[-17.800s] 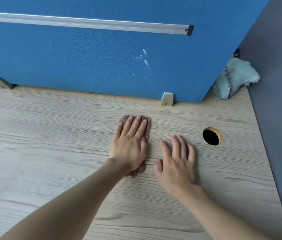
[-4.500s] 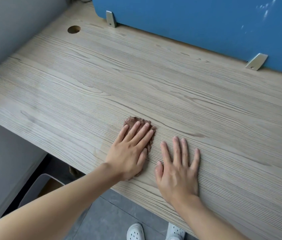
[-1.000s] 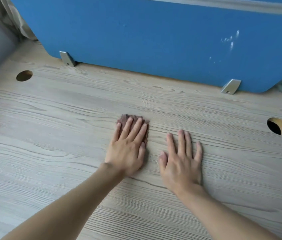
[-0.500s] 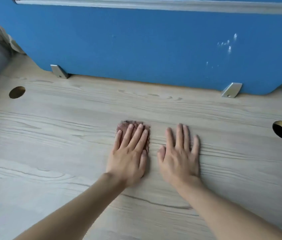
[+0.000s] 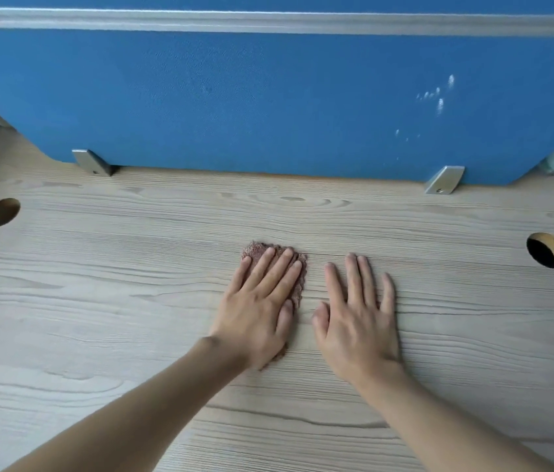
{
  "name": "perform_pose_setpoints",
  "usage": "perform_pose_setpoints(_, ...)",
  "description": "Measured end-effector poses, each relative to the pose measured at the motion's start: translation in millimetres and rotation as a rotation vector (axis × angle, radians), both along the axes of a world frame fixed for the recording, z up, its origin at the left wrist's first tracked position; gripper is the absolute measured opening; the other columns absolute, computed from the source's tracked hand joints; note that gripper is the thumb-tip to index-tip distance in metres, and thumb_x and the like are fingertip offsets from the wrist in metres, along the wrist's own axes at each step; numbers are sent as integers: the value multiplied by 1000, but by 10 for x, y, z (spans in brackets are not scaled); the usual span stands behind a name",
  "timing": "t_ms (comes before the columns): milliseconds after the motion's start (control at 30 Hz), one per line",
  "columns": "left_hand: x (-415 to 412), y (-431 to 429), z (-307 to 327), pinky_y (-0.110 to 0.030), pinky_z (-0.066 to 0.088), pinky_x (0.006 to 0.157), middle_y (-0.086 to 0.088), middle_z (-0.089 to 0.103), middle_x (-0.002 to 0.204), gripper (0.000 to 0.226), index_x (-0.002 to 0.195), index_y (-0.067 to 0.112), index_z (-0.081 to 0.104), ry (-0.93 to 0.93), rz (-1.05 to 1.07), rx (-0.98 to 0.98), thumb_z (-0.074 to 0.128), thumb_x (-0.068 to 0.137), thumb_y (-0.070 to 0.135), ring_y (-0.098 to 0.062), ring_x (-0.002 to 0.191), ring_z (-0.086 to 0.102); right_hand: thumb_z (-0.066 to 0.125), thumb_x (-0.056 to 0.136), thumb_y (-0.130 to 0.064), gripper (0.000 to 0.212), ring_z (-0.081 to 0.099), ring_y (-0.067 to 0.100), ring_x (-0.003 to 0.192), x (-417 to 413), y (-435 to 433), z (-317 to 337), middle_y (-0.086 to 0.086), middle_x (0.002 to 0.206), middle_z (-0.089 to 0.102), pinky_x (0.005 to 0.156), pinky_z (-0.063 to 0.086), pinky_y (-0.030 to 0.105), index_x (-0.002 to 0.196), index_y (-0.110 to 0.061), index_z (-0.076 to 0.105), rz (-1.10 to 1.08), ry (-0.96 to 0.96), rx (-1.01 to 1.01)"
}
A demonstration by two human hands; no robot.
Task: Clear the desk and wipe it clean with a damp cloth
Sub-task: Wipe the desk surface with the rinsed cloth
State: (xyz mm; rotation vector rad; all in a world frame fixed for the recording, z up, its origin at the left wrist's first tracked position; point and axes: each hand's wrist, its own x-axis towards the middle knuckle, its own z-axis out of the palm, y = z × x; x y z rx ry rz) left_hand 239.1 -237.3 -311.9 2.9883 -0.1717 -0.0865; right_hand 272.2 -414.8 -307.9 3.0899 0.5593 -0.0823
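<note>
Cloth point(image 5: 300, 274) lies on the desk point(image 5: 115, 301) under the left hand point(image 5: 258, 311), whose straight fingers press it flat. It has moved from near the front edge toward the panel point(image 5: 268, 97) at 12 o'clock. The right hand point(image 5: 357, 321) rests flat, fingers straight, on bare wood at the cloth's 3 o'clock, closer than a second ago.

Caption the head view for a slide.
Left hand presses a brown textured cloth flat on the pale wood-grain desk; right hand rests open beside it, before a blue partition.
</note>
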Motion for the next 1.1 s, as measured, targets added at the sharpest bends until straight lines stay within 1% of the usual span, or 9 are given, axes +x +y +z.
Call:
perform_pose_setpoints(200, 108, -94, 34, -50, 7, 123, 3, 11, 166, 66, 158, 21, 20, 34, 167, 11, 18, 95, 40, -20, 154, 2, 34, 87, -45, 68, 30, 36, 148, -14, -12, -13, 22, 156, 36, 118, 17, 61, 145, -14, 49, -15, -26, 32)
perform_pose_setpoints(300, 40, -71, 43, -51, 6, 123, 5, 7, 166, 65, 159, 25, 14, 61, 106, 7, 15, 96, 41, -20, 154, -2, 43, 82, -41, 54, 43, 39, 134, 69, 61, 39, 24, 137, 52, 109, 28, 60, 123, -11, 60, -14, -62, 38)
perform_pose_setpoints(367, 129, 54, 29, -48, 7, 123, 7, 9, 166, 64, 159, 28, 15, 37, 79, 12, 16, 97, 41, -18, 154, 1, 49, 82, -37, 40, 48, 39, 124, 235, 197, 73, 22, 124, 53, 104, 35, 57, 110, -11, 61, -76, -80, 108)
perform_pose_setpoints(467, 302, 176, 31, -47, 7, 124, 5, 13, 165, 66, 158, 26, 21, 16, 173, 10, 15, 94, 41, -17, 154, 5, 38, 90, -42, 57, 33, 40, 142, 366, 336, -9, 25, 146, 43, 116, 21, 58, 137, -13, 52, -112, -76, 98)
perform_pose_setpoints(533, 320, 112, 43, -49, 7, 123, 4, 11, 166, 67, 158, 24, 21, 8, 212, 7, 16, 93, 41, -18, 154, 3, 32, 91, -45, 64, 26, 39, 148, 378, 365, -72, 26, 154, 36, 119, 15, 59, 145, -15, 47, -117, -71, 70)
perform_pose_setpoints(733, 257, 64, 22, -49, 10, 122, 6, 13, 165, 63, 158, 25, 22, 39, 13, 3, 22, 96, 38, -18, 154, 5, 30, 90, -46, 66, 24, 38, 149, 372, 370, -63, 25, 157, 33, 119, 15, 60, 146, -15, 49, -119, -40, 58)
perform_pose_setpoints(900, 605, 131, 38, -45, 0, 124, 7, 3, 166, 68, 160, 25, 13, 31, 178, 20, 13, 94, 41, -16, 153, -5, 32, 91, -45, 65, 23, 39, 149, 376, 353, -54, 25, 158, 31, 119, 13, 60, 148, -16, 46, -101, -43, 30)
perform_pose_setpoints(1033, 436, 53, 37, -46, 2, 123, 9, 7, 165, 64, 159, 27, 18, 54, -37, 13, 22, 96, 39, -15, 153, -3, 29, 91, -44, 66, 23, 40, 149, 370, 364, -45, 26, 158, 31, 119, 14, 60, 148, -16, 47, -99, -45, 45)
perform_pose_setpoints(1100, 537, 116, 22, -43, 2, 123, 10, 8, 165, 62, 159, 29, 18, 48, -57, 3, 20, 97, 39, -12, 153, -2, 29, 92, -44, 65, 23, 40, 149, 372, 358, -42, 26, 158, 31, 119, 13, 60, 148, -16, 46, -98, -42, 39)
